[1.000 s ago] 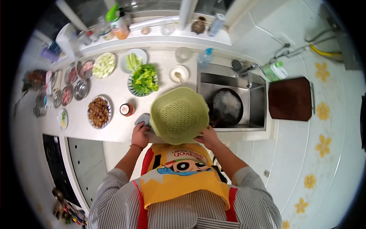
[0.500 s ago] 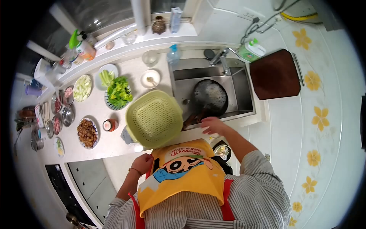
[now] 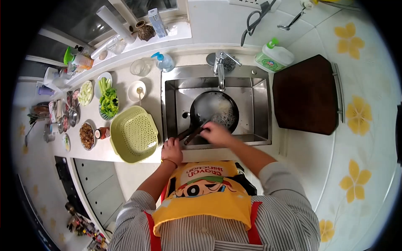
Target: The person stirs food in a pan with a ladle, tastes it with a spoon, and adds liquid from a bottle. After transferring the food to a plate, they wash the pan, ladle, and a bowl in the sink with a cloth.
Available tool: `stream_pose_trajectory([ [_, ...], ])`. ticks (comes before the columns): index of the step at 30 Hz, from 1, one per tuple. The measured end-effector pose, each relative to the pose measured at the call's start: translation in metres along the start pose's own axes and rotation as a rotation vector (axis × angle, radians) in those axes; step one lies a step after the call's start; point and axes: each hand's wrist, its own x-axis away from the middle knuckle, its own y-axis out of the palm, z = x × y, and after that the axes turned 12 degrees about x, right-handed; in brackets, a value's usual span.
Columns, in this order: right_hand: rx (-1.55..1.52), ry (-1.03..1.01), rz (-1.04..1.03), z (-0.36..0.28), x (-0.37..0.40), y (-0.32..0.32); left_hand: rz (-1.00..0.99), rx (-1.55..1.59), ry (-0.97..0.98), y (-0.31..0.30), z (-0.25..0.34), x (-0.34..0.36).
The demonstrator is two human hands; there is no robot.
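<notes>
A dark pan (image 3: 229, 113) with foamy, bubbly liquid stands in the metal sink. Its handle points toward the near left corner, where my left hand (image 3: 172, 151) is closed around the end. My right hand (image 3: 217, 134) is pinched on a utensil with a brown wooden handle (image 3: 192, 136). That utensil slants over the pan's near rim, and a blurred grey shape shows above the pan's left part. The faucet (image 3: 221, 75) hangs over the far rim of the pan.
Left of the sink (image 3: 261, 144) sits a green basket (image 3: 135, 134), with a white bowl (image 3: 131, 91), leafy greens (image 3: 109, 103), a jar (image 3: 102, 133) and a plate of brown food (image 3: 86, 136). A soap bottle (image 3: 164, 62) stands behind. A dark board (image 3: 307, 96) leans at the right.
My left hand has moved up from beside the apron to the pan's handle. My right hand has moved onto the wooden-handled utensil. The view has shifted toward the right.
</notes>
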Motion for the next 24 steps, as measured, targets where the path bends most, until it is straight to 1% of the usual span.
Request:
stream_pose_trajectory([
  [1,0.06,-0.021,-0.099,-0.019,0.006,0.018,0.002,-0.074,-0.072,-0.001,0.009,0.0],
  [2,0.126,-0.047,-0.198,-0.031,0.012,0.03,0.002,-0.078,-0.097,0.003,0.011,-0.001],
  [3,0.121,-0.065,-0.215,-0.025,0.016,0.048,-0.005,-0.107,-0.126,0.01,0.005,-0.004],
  [5,0.298,-0.236,-0.108,-0.004,0.011,0.082,-0.036,-0.136,-0.175,0.004,0.007,-0.008],
  [6,0.284,-0.244,-0.106,-0.002,0.013,0.076,-0.036,-0.15,-0.181,0.002,0.008,-0.01],
  [8,0.433,-0.193,-0.22,0.0,0.027,0.056,-0.011,-0.189,-0.168,0.001,0.007,-0.01],
  [12,0.404,-0.19,-0.192,0.002,0.027,0.043,-0.07,-0.193,-0.246,-0.002,0.011,-0.019],
  [14,0.542,-0.366,-0.244,-0.008,0.015,0.056,-0.069,-0.195,-0.261,0.0,0.013,-0.025],
  [16,0.567,-0.368,-0.268,-0.02,0.013,0.056,-0.14,-0.236,-0.294,-0.003,0.013,-0.027],
  [18,0.522,-0.273,-0.278,-0.021,0.011,0.053,-0.157,-0.216,-0.334,-0.004,0.012,-0.031],
  [19,0.552,-0.285,-0.214,-0.016,0.012,0.055,-0.18,-0.215,-0.332,-0.005,0.011,-0.029],
  [20,0.559,-0.291,-0.208,-0.009,0.009,0.065,-0.191,-0.209,-0.325,-0.007,0.013,-0.032],
  [21,0.582,-0.341,-0.135,-0.002,0.005,0.078,-0.207,-0.229,-0.325,-0.007,0.013,-0.033],
  [22,0.602,-0.391,-0.062,-0.005,0.003,0.079,-0.193,-0.227,-0.328,-0.005,0.011,-0.033],
  [23,0.605,-0.403,-0.054,-0.008,-0.003,0.077,-0.188,-0.222,-0.324,-0.002,0.009,-0.034],
  [24,0.585,-0.343,-0.193,-0.018,-0.005,0.066,-0.188,-0.217,-0.324,-0.001,0.006,-0.033],
])
